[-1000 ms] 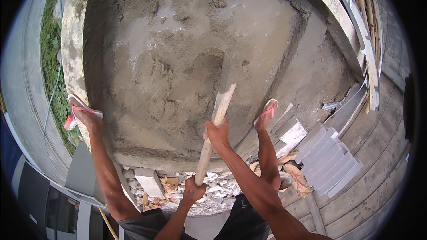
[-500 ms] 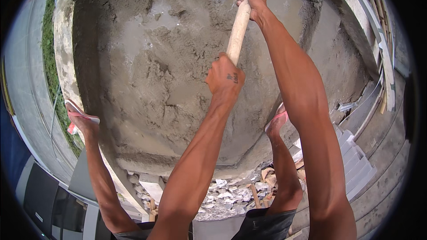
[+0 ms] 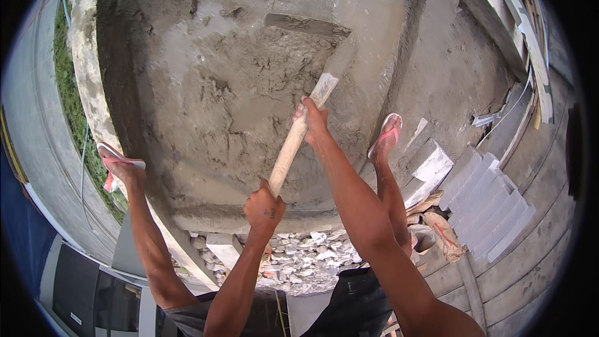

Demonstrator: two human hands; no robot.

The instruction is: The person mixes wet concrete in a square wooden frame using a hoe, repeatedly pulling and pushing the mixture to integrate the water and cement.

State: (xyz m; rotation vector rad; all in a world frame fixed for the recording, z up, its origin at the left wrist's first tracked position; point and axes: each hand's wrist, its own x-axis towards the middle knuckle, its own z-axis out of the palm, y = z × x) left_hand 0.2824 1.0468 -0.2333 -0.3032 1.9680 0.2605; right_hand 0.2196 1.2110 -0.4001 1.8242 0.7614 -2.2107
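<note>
A hoe's pale wooden handle (image 3: pixel 290 151) slants from near my body up and away to the right. Wrapped round its near end is my left hand (image 3: pixel 264 210). My right hand (image 3: pixel 314 122) grips it farther up, fingers closed. The upper part of the handle is coated in grey mud. At the far end, the hoe's flat blade (image 3: pixel 307 24) lies in wet grey concrete mix (image 3: pixel 249 109), its lower edge sunk out of sight. The mix is lumpy around the blade, with watery patches to both sides.
Concrete walls (image 3: pixel 87 56) border the mix on the left and right. My sandalled feet stand astride, the left foot (image 3: pixel 121 163) on the left wall. Broken stones (image 3: pixel 306 265) lie below, near grey stacked sheets (image 3: pixel 490 206) and a torn paper bag (image 3: pixel 443 237) at the right.
Both hands have drawn the hoe toward me and leftward. Its blade, out of view before, now shows in the mix. The view has also shifted a little.
</note>
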